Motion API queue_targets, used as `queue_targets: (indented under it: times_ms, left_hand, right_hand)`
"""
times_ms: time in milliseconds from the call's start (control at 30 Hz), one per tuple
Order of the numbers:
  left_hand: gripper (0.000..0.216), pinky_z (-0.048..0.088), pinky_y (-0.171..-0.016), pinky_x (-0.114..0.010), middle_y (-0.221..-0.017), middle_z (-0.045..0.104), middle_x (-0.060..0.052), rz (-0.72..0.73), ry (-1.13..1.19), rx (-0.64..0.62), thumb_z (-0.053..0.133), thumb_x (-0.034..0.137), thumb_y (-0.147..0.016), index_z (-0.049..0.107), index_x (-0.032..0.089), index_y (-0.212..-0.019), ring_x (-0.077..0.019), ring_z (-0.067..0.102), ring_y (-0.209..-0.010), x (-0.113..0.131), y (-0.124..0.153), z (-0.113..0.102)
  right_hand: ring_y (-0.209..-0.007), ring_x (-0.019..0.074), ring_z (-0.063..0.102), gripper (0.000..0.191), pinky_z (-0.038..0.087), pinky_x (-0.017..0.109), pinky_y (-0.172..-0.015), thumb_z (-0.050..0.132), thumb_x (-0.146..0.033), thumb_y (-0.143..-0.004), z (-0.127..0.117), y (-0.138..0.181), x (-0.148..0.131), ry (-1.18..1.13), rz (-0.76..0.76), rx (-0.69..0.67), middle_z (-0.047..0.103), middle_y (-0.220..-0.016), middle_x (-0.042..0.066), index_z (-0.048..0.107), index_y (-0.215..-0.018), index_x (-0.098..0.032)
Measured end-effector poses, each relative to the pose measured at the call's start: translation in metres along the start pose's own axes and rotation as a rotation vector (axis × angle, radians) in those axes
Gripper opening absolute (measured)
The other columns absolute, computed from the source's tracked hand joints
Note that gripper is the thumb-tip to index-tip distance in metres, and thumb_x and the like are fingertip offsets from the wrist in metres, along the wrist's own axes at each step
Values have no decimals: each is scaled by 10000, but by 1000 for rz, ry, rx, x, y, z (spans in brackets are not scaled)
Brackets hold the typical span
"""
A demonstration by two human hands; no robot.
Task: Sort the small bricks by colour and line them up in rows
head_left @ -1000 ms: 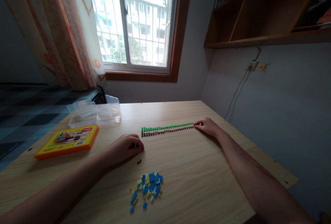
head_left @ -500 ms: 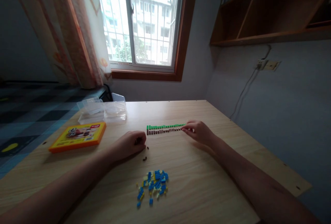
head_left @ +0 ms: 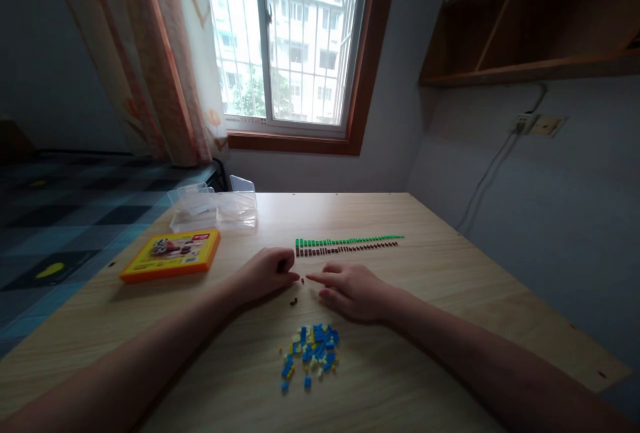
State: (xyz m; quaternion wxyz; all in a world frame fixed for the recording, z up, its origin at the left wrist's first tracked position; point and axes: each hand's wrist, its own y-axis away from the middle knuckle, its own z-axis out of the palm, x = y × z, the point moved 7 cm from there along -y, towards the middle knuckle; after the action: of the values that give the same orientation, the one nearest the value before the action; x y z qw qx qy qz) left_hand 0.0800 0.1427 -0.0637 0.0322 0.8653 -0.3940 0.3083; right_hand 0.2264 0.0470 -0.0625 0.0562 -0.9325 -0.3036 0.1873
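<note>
My left hand rests on the table at the near left end of the brick rows, its fingers curled in; what lies inside them, if anything, is hidden. My right hand is low over the table with index finger and thumb apart, pointing at a tiny brown brick between the two hands. Nothing shows between its fingers. A few more brown bricks lie just nearer. Beyond the hands run a row of green bricks and, in front of it, a row of brown bricks.
A loose pile of blue, yellow and cream bricks lies nearer on the wooden table. On the left are a yellow-orange box and, behind it, clear plastic trays. A wall stands along the right side.
My right hand has left the right end of the brown row and come back left and nearer, beside the loose brown brick. The view has shifted slightly left.
</note>
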Motion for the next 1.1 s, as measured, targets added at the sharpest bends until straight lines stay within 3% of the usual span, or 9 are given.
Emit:
queue_targets:
  times_ms: [333,500,633,733,967,1100]
  left_hand:
    - [362,284,-541,-244,-574,390,71,-70,152,-27,628,459,-717,384,209,-624,-114,331,-574,-8,-3,-5]
    - [391,290,-535,-242,-577,402,68,-97,185,-53,630,507,-733,393,210,-639,-114,340,-567,-12,-2,-4]
    - [404,283,-534,-241,-574,404,68,-111,208,-70,631,518,-742,389,211,-644,-114,346,-562,-16,-2,-4]
    - [410,285,-537,-240,-572,404,68,-110,220,-71,632,517,-743,380,211,-640,-114,352,-561,-17,-2,-4]
    - [418,296,-536,-236,-577,420,66,-112,245,-85,632,529,-745,381,210,-646,-114,363,-565,-18,-2,-4]
    - [432,289,-525,-229,-573,433,67,-117,272,-85,639,547,-753,389,207,-659,-112,371,-557,-21,-2,-3]
  right_hand:
    - [-827,169,600,352,421,276,-743,449,-379,-1016,0,-4,-11,119,-41,16,666,-1045,61,612,-1307,-267]
    - [-746,135,590,264,404,247,-695,467,-307,-1005,-14,11,-1,82,-43,59,683,-937,42,712,-1053,-219]
    - [-701,124,601,231,402,234,-661,534,-235,-950,-32,25,31,33,7,79,709,-883,43,760,-919,-200]
    - [-719,141,619,210,408,237,-654,588,-222,-887,-45,35,68,-12,136,32,740,-887,54,797,-891,-197]
    - [-602,167,591,277,403,254,-593,636,-373,-817,-82,83,146,-37,436,12,736,-678,32,826,-861,-177]
    - [-658,203,633,362,437,270,-616,617,-451,-825,-92,109,181,-28,571,51,771,-760,63,827,-930,-174]
